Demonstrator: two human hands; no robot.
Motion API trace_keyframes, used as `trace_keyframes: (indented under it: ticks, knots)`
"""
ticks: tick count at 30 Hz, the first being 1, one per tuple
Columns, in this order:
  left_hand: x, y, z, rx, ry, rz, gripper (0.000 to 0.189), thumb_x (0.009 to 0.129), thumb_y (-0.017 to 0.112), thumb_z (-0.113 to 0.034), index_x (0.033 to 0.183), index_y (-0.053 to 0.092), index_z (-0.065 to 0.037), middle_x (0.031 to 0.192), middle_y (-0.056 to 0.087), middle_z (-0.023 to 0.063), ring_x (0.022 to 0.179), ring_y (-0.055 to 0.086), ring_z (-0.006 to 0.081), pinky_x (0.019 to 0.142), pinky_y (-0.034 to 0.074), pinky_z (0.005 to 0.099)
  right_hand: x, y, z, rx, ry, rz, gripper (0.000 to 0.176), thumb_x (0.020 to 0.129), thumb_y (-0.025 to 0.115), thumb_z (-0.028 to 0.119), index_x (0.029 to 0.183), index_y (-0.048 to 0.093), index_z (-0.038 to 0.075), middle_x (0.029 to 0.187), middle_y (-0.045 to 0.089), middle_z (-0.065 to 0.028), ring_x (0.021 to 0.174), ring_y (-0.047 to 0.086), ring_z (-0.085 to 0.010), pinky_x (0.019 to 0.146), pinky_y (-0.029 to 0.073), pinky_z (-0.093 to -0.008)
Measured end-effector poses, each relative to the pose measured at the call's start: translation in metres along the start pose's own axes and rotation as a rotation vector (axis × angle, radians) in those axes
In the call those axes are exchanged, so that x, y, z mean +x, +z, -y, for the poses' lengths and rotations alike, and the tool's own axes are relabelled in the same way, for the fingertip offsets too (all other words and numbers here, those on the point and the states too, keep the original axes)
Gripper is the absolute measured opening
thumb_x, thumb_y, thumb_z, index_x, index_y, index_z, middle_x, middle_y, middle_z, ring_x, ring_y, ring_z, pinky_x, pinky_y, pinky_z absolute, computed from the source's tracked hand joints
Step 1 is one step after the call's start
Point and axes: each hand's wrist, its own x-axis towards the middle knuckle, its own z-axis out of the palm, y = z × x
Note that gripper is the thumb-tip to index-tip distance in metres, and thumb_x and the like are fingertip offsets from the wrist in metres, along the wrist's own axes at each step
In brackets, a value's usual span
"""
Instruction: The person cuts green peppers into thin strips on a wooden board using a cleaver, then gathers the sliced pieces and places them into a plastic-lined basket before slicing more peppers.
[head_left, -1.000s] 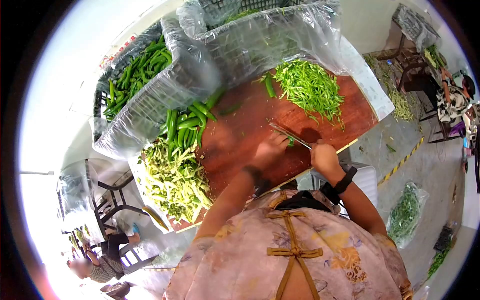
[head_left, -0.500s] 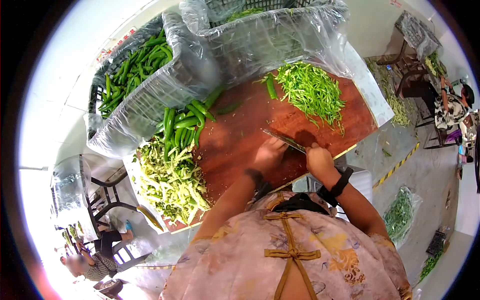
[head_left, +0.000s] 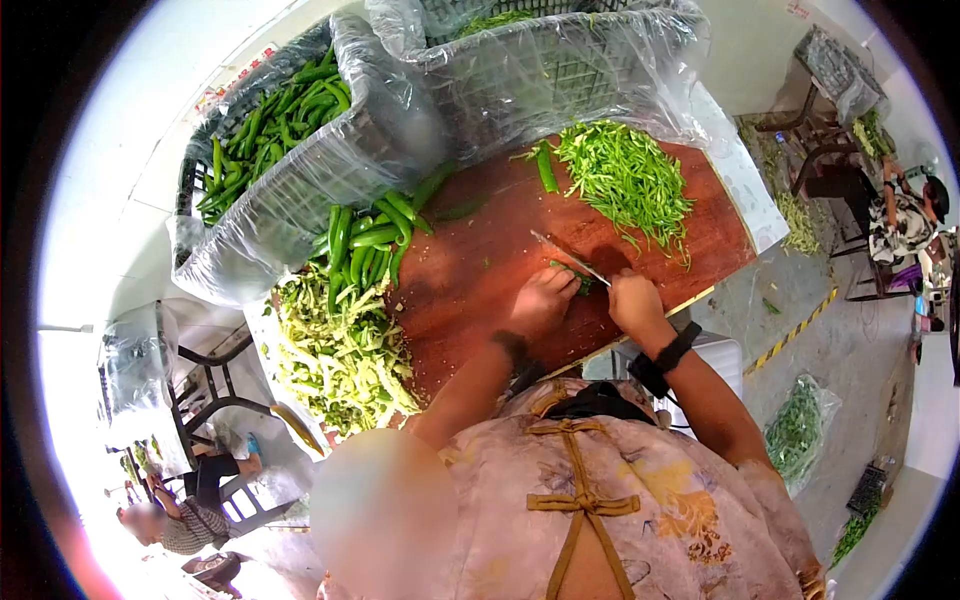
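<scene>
My right hand (head_left: 637, 303) is closed round the handle of a knife (head_left: 572, 259), whose blade points up and to the left over the reddish-brown board (head_left: 470, 290). Close by, my left hand (head_left: 543, 298) lies on the board with its fingers curled over a green pepper (head_left: 582, 280), mostly hidden beneath them. The blade passes just beyond the left fingertips. Shredded green pepper (head_left: 630, 190) is heaped at the board's far right, with a whole green pepper (head_left: 547, 168) beside it. Several whole peppers (head_left: 365, 240) lie at the left.
Pale pepper cores and scraps (head_left: 340, 360) are piled at the board's left edge. Behind the board stand plastic-lined crates, one full of green peppers (head_left: 275, 140), another crate (head_left: 560, 80) beside it. People sit at the far left and far right. A bag of greens (head_left: 800, 430) lies on the floor.
The knife has shifted slightly upward and its blade now sits above the left fingertips. More of the green pepper shows between my left hand and the blade.
</scene>
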Motion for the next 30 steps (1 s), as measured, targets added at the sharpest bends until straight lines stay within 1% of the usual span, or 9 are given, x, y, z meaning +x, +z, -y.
trace_keyframes:
  ticks: [6, 12, 15, 18, 20, 21, 24, 26, 30]
  knots:
    - [-0.001, 0.002, -0.001, -0.015, -0.05, 0.106, 0.038, 0.071, 0.053, -0.01, 0.108, 0.061, -0.005, 0.11, 0.055, 0.0056, 0.106, 0.051, 0.0251, 0.09, 0.043, 0.036, -0.028, -0.013, 0.012, -0.03, 0.11, 0.111, 0.013, 0.08, 0.052, 0.008, 0.073, 0.06, 0.001, 0.076, 0.058, -0.0189, 0.067, 0.06, -0.038, 0.06, 0.049, -0.0468]
    - [-0.002, 0.007, 0.005, -0.039, -0.033, 0.003, 0.036, 0.071, 0.053, -0.01, 0.106, 0.062, -0.006, 0.117, 0.055, 0.004, 0.11, 0.05, 0.0245, 0.091, 0.043, 0.0351, -0.024, -0.014, 0.016, -0.06, 0.106, 0.153, 0.008, 0.074, 0.054, 0.005, 0.074, 0.061, 0.001, 0.078, 0.059, -0.0186, 0.069, 0.062, -0.0371, 0.062, 0.051, -0.045]
    - [-0.005, 0.009, 0.008, -0.104, -0.022, -0.001, 0.034, 0.071, 0.054, -0.009, 0.104, 0.062, -0.005, 0.112, 0.055, 0.0048, 0.107, 0.051, 0.025, 0.09, 0.043, 0.0356, -0.015, -0.007, 0.019, -0.066, 0.109, 0.176, 0.008, 0.072, 0.054, 0.005, 0.073, 0.061, 0.001, 0.078, 0.059, -0.0194, 0.068, 0.062, -0.0369, 0.061, 0.051, -0.0448]
    - [-0.001, 0.0, 0.001, -0.061, -0.064, 0.066, 0.034, 0.07, 0.055, -0.01, 0.102, 0.062, -0.003, 0.103, 0.056, 0.0064, 0.102, 0.053, 0.0253, 0.089, 0.044, 0.0366, 0.01, 0.008, 0.018, -0.036, 0.073, 0.072, 0.007, 0.072, 0.055, 0.004, 0.072, 0.061, 0.001, 0.078, 0.059, -0.0206, 0.069, 0.062, -0.0381, 0.063, 0.051, -0.0444]
    - [0.0, 0.001, 0.002, -0.069, 0.036, -0.146, 0.032, 0.07, 0.054, -0.01, 0.101, 0.062, -0.001, 0.094, 0.055, 0.0076, 0.097, 0.053, 0.0253, 0.086, 0.045, 0.0367, 0.024, 0.01, 0.017, -0.052, 0.075, 0.084, 0.008, 0.074, 0.055, 0.005, 0.07, 0.06, 0.001, 0.076, 0.058, -0.0204, 0.07, 0.06, -0.0391, 0.063, 0.05, -0.0451]
    - [0.0, 0.002, 0.003, -0.067, 0.039, -0.146, 0.032, 0.07, 0.054, -0.01, 0.101, 0.062, -0.001, 0.094, 0.055, 0.0076, 0.097, 0.053, 0.0253, 0.086, 0.045, 0.0367, 0.025, 0.01, 0.015, -0.052, 0.075, 0.081, 0.008, 0.074, 0.055, 0.005, 0.07, 0.06, 0.001, 0.076, 0.058, -0.0204, 0.07, 0.06, -0.0391, 0.063, 0.05, -0.0451]
    - [0.002, 0.001, 0.002, -0.056, 0.021, -0.081, 0.029, 0.076, 0.053, -0.005, 0.103, 0.061, -0.008, 0.096, 0.058, 0.0104, 0.094, 0.054, 0.0302, 0.081, 0.048, 0.0384, 0.018, 0.007, 0.005, -0.036, 0.085, 0.053, 0.011, 0.077, 0.055, 0.008, 0.07, 0.06, 0.002, 0.076, 0.058, -0.0193, 0.07, 0.059, -0.0387, 0.064, 0.049, -0.0459]
    - [0.005, -0.005, -0.004, -0.013, -0.03, 0.016, 0.031, 0.071, 0.053, -0.008, 0.099, 0.062, 0.0, 0.093, 0.056, 0.0081, 0.094, 0.054, 0.0248, 0.084, 0.046, 0.0349, 0.0, 0.0, 0.005, -0.014, 0.071, 0.057, 0.014, 0.08, 0.055, 0.011, 0.071, 0.06, 0.002, 0.077, 0.058, -0.0179, 0.069, 0.059, -0.0375, 0.063, 0.048, -0.0465]
    - [0.014, -0.002, -0.01, -0.115, -0.151, 0.046, 0.03, 0.07, 0.053, -0.009, 0.098, 0.063, 0.0, 0.093, 0.056, 0.0076, 0.095, 0.054, 0.0244, 0.083, 0.046, 0.035, -0.024, -0.005, 0.0, -0.038, 0.133, 0.103, 0.013, 0.08, 0.055, 0.011, 0.072, 0.061, 0.002, 0.078, 0.058, -0.0178, 0.07, 0.06, -0.037, 0.064, 0.048, -0.0464]
